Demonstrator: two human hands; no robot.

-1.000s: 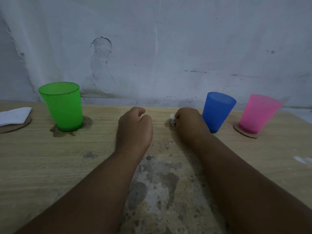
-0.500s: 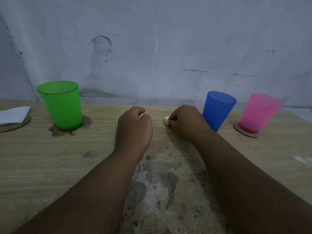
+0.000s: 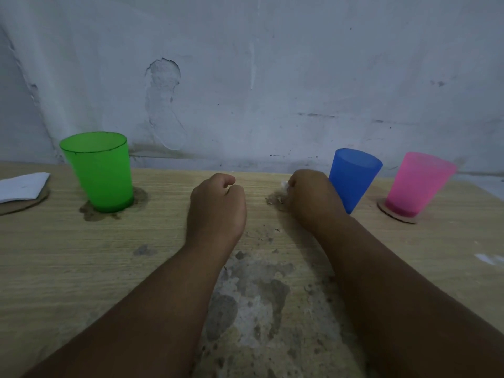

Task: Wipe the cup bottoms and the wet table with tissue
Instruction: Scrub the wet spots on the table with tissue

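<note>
- Sliding rightward since the earlier frame, the right hand [image 3: 313, 197] uncovers a damp smear [image 3: 275, 199] on the table [image 3: 54, 268].
- Curled, it pinches a tissue wad [image 3: 284, 184] against the wood, just beside the blue cup [image 3: 353, 178].
- The left hand [image 3: 216, 205] rests knuckles-up as an empty fist.
- The green cup [image 3: 101, 173] stands far left.

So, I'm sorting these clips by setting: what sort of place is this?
Probably a modest home room, not certain: a worn wooden table against a chipped painted wall, holding plastic cups like the green cup.
</note>
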